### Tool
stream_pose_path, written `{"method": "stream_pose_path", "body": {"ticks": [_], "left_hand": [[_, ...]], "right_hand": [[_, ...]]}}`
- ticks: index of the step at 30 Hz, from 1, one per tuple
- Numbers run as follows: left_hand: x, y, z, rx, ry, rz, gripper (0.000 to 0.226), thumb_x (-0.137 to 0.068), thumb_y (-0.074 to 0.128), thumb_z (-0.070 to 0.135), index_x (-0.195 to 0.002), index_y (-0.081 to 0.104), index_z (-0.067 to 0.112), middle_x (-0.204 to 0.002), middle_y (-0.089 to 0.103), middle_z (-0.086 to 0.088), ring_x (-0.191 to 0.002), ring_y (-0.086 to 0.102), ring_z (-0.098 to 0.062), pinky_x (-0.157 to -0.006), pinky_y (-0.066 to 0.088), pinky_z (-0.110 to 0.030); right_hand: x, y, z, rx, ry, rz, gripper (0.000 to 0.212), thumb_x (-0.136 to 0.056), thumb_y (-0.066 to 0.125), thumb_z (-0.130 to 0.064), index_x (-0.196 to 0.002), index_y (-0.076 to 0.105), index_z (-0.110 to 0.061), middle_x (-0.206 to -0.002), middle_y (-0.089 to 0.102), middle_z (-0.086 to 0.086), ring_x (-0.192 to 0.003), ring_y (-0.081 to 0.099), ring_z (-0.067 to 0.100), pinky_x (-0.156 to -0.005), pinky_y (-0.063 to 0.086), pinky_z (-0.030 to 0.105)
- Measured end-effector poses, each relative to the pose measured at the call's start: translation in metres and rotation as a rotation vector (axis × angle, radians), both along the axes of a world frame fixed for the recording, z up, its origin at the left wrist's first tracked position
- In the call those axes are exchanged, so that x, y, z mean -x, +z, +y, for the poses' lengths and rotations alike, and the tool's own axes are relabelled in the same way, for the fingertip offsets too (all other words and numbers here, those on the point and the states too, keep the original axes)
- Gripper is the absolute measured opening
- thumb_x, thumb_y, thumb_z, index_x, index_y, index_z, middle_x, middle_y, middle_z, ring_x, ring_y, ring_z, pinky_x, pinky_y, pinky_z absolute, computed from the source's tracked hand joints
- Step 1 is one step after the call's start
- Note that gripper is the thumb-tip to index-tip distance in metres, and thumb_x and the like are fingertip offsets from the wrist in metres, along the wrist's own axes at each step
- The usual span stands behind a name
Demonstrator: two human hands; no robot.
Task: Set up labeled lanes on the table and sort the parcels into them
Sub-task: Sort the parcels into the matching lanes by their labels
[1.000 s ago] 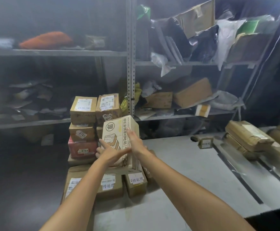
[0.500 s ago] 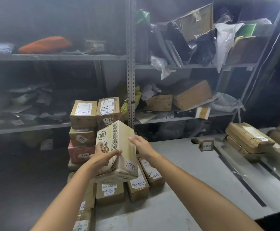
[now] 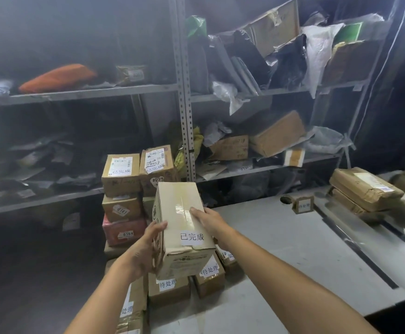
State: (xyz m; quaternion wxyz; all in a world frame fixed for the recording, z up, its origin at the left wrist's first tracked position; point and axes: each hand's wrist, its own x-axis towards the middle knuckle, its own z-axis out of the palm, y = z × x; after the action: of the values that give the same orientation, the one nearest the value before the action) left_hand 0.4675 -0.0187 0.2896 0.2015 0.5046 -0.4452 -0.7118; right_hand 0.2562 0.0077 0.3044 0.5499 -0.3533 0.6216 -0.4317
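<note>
While left grip (image 3: 146, 249) and right grip (image 3: 211, 224) clasp it, the box (image 3: 178, 208) lies between them.

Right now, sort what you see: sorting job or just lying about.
Job: held box, stacked boxes, 待处理 boxes, label block, wrapped parcels, table.
Lying about: orange bag, white bag, black bags, shelf.

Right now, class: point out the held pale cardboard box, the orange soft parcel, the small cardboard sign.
pale cardboard box (image 3: 179, 208): head view, taped top face.
orange soft parcel (image 3: 57, 77): head view, its middle.
small cardboard sign (image 3: 302, 205): head view, white label.
</note>
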Motion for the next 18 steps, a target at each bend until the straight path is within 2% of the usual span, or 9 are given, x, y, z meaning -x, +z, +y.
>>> {"method": "stream_pose_path", "body": {"ticks": [2,5,7,8,10,13,15,16,18], "left_hand": [[0.004,0.004,-0.001,0.002,0.006,-0.022,0.081,-0.062,0.074,0.070,-0.125,0.059,0.021,-0.109,0.074,-0.014,-0.112,0.063,-0.037,-0.097,0.047,-0.059],[0.014,0.008,-0.005,0.029,0.048,-0.070,0.077,-0.066,0.075,0.063,-0.124,0.063,0.013,-0.100,0.076,-0.011,-0.096,0.067,-0.028,-0.091,0.051,-0.046],[0.021,0.014,-0.005,0.091,0.083,-0.114,0.058,-0.080,0.072,0.054,-0.120,0.064,0.014,-0.094,0.078,-0.007,-0.094,0.070,-0.027,-0.095,0.053,-0.047],[0.024,0.016,-0.007,0.127,0.112,-0.134,0.055,-0.081,0.072,0.054,-0.119,0.064,0.015,-0.095,0.078,-0.005,-0.096,0.071,-0.027,-0.096,0.053,-0.049],[0.031,0.018,-0.012,0.187,0.127,-0.180,0.066,-0.077,0.076,0.057,-0.127,0.060,0.017,-0.106,0.076,-0.002,-0.099,0.070,-0.025,-0.089,0.056,-0.048],[0.045,0.021,-0.009,0.242,0.139,-0.197,0.071,-0.083,0.076,0.045,-0.142,0.044,0.021,-0.119,0.065,-0.001,-0.097,0.066,-0.020,-0.068,0.053,-0.036],[0.055,0.021,-0.005,0.257,0.141,-0.191,0.075,-0.085,0.075,0.040,-0.147,0.037,0.024,-0.127,0.062,-0.003,-0.099,0.064,-0.018,-0.069,0.052,-0.036],[0.061,0.021,-0.002,0.270,0.137,-0.194,0.076,-0.085,0.075,0.039,-0.149,0.035,0.024,-0.129,0.061,-0.004,-0.098,0.064,-0.018,-0.069,0.051,-0.034],[0.074,0.023,0.002,0.275,0.128,-0.186,0.075,-0.088,0.073,0.034,-0.150,0.032,0.025,-0.118,0.062,0.001,-0.092,0.065,-0.016,-0.061,0.051,-0.030]], "right_hand": [[0.001,0.000,0.001,0.019,-0.007,0.028,0.035,-0.097,0.060,-0.046,-0.124,0.059,-0.024,-0.112,0.072,0.000,-0.087,0.070,0.016,-0.060,0.052,0.025],[0.007,-0.005,0.001,0.054,-0.028,0.069,0.037,-0.098,0.061,-0.042,-0.127,0.059,-0.019,-0.114,0.071,0.002,-0.089,0.070,0.016,-0.059,0.053,0.022],[0.010,-0.006,0.001,0.082,-0.035,0.081,0.042,-0.096,0.063,-0.040,-0.131,0.058,-0.017,-0.118,0.070,0.003,-0.095,0.071,0.019,-0.064,0.056,0.025],[0.011,-0.004,0.001,0.095,-0.033,0.094,0.045,-0.096,0.065,-0.040,-0.134,0.055,-0.018,-0.122,0.068,0.004,-0.099,0.070,0.020,-0.068,0.057,0.028],[0.015,-0.002,0.001,0.120,-0.033,0.125,0.053,-0.093,0.068,-0.041,-0.139,0.049,-0.023,-0.131,0.062,0.003,-0.105,0.068,0.021,-0.071,0.058,0.030],[0.026,-0.001,0.003,0.143,-0.030,0.166,0.060,-0.091,0.070,-0.039,-0.144,0.044,-0.026,-0.134,0.057,0.001,-0.108,0.065,0.021,-0.074,0.057,0.031],[0.036,-0.001,0.005,0.159,-0.032,0.173,0.060,-0.091,0.071,-0.038,-0.143,0.045,-0.025,-0.132,0.056,-0.001,-0.107,0.063,0.019,-0.072,0.055,0.029],[0.043,-0.001,0.007,0.165,-0.034,0.175,0.060,-0.090,0.072,-0.037,-0.143,0.046,-0.025,-0.128,0.057,-0.002,-0.107,0.063,0.018,-0.071,0.055,0.028],[0.057,-0.002,0.012,0.165,-0.042,0.192,0.059,-0.090,0.072,-0.038,-0.141,0.048,-0.025,-0.122,0.058,-0.003,-0.107,0.061,0.018,-0.075,0.056,0.030]]}}
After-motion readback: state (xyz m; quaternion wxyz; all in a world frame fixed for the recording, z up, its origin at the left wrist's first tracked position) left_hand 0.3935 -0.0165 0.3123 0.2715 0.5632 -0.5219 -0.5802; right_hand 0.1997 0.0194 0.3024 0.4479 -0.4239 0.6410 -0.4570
